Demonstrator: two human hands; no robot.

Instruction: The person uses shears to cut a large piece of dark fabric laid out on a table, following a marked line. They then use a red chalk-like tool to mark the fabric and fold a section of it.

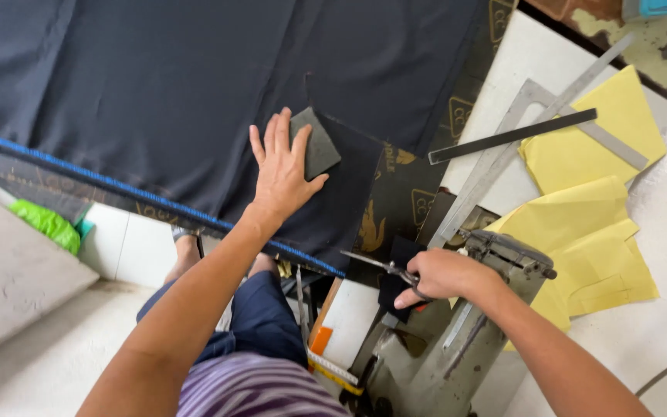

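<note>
My left hand [282, 166] lies flat, fingers spread, on a small dark grey rectangular piece [316, 144] that rests on the dark navy fabric [156, 93] spread over the table. My right hand [441, 276] grips a pair of scissors [380, 265], blades pointing left toward the fabric's blue-stitched edge [117, 185]. The right hand hovers just above a grey sewing machine [457, 332].
Metal rulers and a set square [519, 131] lie to the right, beside several yellow paper pattern pieces [588, 201]. A measuring tape [333, 369] hangs near my lap. A green bag [48, 222] sits at the left, below the table edge.
</note>
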